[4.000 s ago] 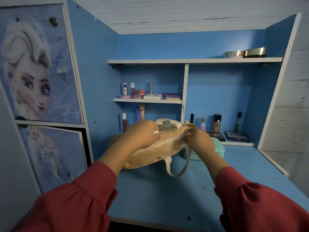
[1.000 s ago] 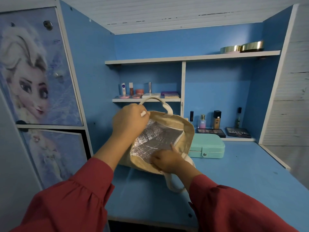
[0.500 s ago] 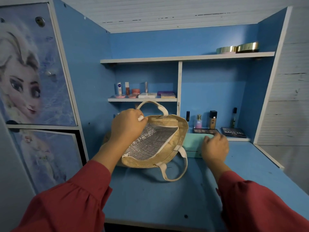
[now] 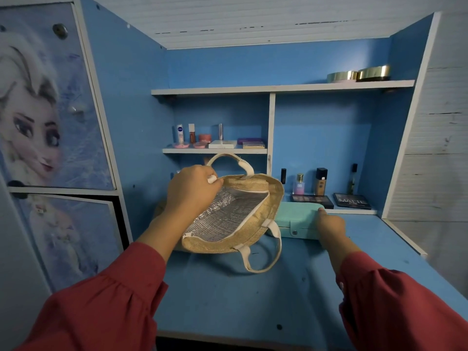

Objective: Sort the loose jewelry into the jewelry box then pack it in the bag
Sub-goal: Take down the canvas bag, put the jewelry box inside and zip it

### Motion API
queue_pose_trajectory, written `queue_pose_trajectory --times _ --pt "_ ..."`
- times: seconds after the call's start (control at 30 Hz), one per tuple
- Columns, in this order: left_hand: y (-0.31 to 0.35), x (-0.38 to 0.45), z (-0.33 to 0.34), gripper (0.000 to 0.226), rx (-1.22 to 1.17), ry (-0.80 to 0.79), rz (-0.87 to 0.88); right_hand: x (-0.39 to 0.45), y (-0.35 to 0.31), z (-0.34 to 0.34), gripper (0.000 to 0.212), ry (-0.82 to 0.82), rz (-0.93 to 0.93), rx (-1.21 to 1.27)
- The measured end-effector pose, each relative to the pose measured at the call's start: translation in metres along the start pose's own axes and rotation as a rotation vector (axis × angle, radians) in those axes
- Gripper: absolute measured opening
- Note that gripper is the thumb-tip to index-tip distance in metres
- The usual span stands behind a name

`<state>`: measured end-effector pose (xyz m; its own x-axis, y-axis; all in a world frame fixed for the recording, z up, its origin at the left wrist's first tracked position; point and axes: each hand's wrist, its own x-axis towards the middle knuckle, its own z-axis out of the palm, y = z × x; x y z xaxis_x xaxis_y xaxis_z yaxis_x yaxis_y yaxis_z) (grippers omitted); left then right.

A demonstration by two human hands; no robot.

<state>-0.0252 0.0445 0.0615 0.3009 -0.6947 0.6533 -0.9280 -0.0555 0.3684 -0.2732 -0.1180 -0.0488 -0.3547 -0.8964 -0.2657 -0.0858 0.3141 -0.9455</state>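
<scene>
A tan woven bag (image 4: 263,221) with a silver foil lining and white-trimmed handles lies tilted on the blue desk (image 4: 240,295), its zipped mouth wide apart. My left hand (image 4: 192,192) grips the bag's upper left rim and holds it up. Behind and to the right of the bag sits the closed mint-green jewelry box (image 4: 297,219), partly hidden by the bag. My right hand (image 4: 329,224) is on the box's right end, fingers curled over its edge. No loose jewelry shows.
Cosmetic bottles (image 4: 320,181) and two palettes (image 4: 352,200) stand on the low ledge behind the box. More cosmetics (image 4: 217,140) fill the small shelf above the bag. A cupboard door with a cartoon picture (image 4: 38,110) stands at the left.
My right hand left the bag's inside and went right to the jewelry box, where it now holds the box's end. My left hand keeps the bag's mouth apart.
</scene>
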Motion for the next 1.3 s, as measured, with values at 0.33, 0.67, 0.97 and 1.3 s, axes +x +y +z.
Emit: queue_pose_trajectory --times 0.33,0.67,0.97,1.3 --pt "0.002 -0.001 0.0 0.02 0.002 -0.01 0.003 -0.026 0.001 0.002 0.041 -0.342 0.152 0.324" --pt "0.001 -0.001 0.0 0.02 -0.014 -0.007 0.003 -0.035 0.004 0.0 0.067 -0.077 0.092 0.466" --pt "0.0 0.006 0.001 0.019 -0.037 -0.007 -0.007 -0.076 -0.04 -0.022 0.059 0.15 -0.215 0.545" --pt "-0.004 0.017 -0.002 0.019 -0.049 -0.006 -0.044 -0.116 -0.037 -0.009 0.052 -0.163 -0.129 0.64"
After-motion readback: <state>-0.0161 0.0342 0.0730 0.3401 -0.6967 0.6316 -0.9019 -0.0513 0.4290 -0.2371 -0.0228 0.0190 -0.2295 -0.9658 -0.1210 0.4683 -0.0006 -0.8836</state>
